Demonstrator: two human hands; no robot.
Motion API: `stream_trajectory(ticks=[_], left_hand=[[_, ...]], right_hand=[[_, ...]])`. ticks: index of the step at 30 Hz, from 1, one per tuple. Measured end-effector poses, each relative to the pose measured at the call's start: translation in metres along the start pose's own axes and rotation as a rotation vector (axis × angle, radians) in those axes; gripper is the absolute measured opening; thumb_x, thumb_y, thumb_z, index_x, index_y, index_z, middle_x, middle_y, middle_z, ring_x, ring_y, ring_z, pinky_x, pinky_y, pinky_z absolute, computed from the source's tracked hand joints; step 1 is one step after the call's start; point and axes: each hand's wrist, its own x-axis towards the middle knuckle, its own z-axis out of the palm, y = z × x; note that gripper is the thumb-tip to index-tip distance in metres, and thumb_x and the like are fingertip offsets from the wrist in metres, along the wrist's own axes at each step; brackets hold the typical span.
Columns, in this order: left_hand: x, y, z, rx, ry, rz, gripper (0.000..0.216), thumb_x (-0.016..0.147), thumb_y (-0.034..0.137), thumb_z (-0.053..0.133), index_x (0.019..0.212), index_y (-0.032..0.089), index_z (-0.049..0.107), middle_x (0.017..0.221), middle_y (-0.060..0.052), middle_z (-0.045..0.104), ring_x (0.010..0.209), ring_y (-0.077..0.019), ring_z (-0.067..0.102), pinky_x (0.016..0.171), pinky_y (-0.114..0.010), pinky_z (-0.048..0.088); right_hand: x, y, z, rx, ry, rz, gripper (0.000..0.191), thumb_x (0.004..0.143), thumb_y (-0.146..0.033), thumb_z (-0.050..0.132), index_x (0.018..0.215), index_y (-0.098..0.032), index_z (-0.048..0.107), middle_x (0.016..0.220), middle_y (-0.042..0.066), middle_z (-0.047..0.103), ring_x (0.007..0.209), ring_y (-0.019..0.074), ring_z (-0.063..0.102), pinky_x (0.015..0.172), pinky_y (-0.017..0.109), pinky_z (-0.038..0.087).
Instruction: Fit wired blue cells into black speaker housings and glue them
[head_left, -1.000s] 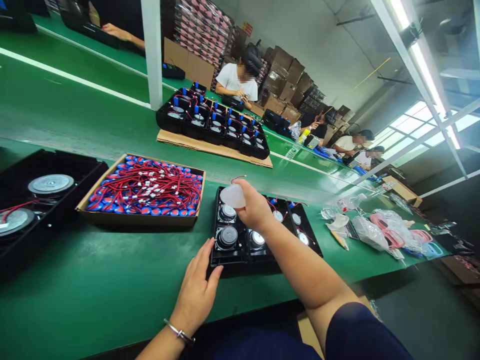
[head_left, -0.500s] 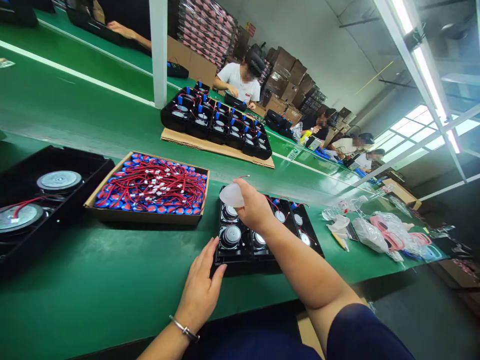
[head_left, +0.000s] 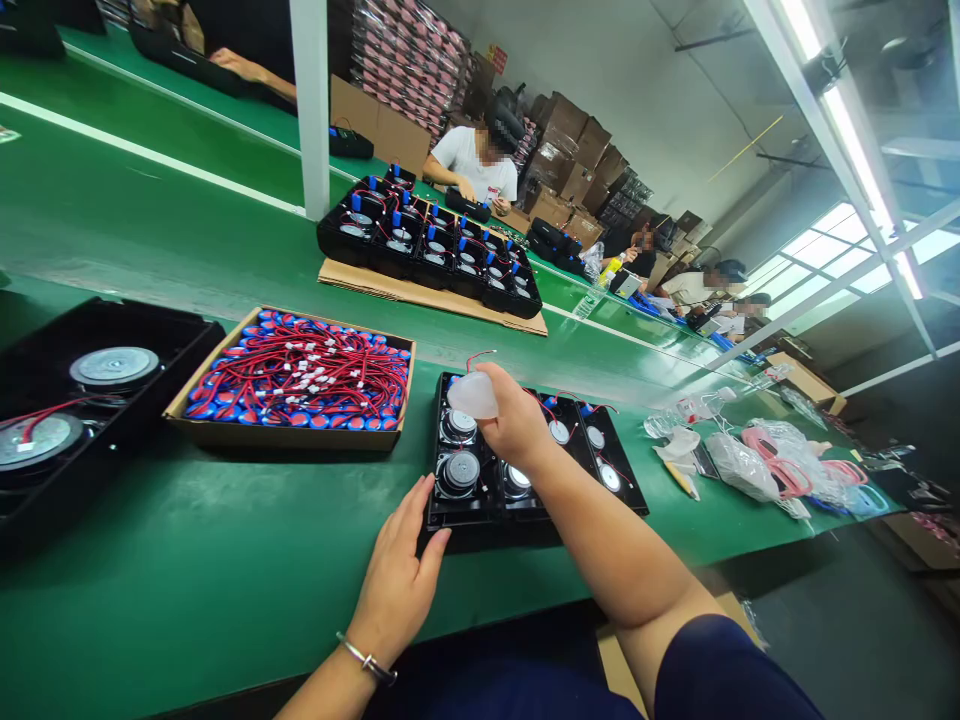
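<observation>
My right hand (head_left: 519, 425) is wrapped round a whitish translucent plastic bottle (head_left: 471, 396), tilted over the far left part of a row of black speaker housings (head_left: 466, 514). The bottle's tip is hidden. Round silver-backed speakers (head_left: 459, 470) sit in the housings, with thin red and black wires (head_left: 576, 432) rising from them. Against the near left edge of the row rests my left hand (head_left: 401, 560), fingers stretched out and holding nothing. Blue pieces show at the far edge, partly hidden behind my right hand and the bottle.
Left of the row stands a cardboard box (head_left: 285, 436) of blue cells with red wires. A larger black housing (head_left: 169, 350) lies farther left. More filled housings (head_left: 427, 255) sit on cardboard (head_left: 420, 295) beyond. Plastic bags (head_left: 742, 468) lie right. Several co-workers sit opposite.
The bottle and my right hand have shifted slightly right and down, uncovering a wire behind the bottle. My left hand stays at the housing's edge. A co-worker opposite has moved their hands slightly.
</observation>
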Motion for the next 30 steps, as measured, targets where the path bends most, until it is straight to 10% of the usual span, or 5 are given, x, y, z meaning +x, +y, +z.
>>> stream_trajectory(ticks=[30], left_hand=[[0.002,0.001,-0.004,0.071,-0.024,-0.055,0.058,0.088,0.046,0.041,0.140,0.020,0.038,0.140,-0.012,0.047,0.128,-0.0250,0.045,0.108,-0.046,0.038]], right_hand=[[-0.025,0.026,-0.016,0.195,0.331,0.219,0.054,0.079,-0.040,0.061,0.126,-0.018,0.042,0.118,0.013,0.059,0.099,0.0221,0.062,0.089,0.036,0.051]])
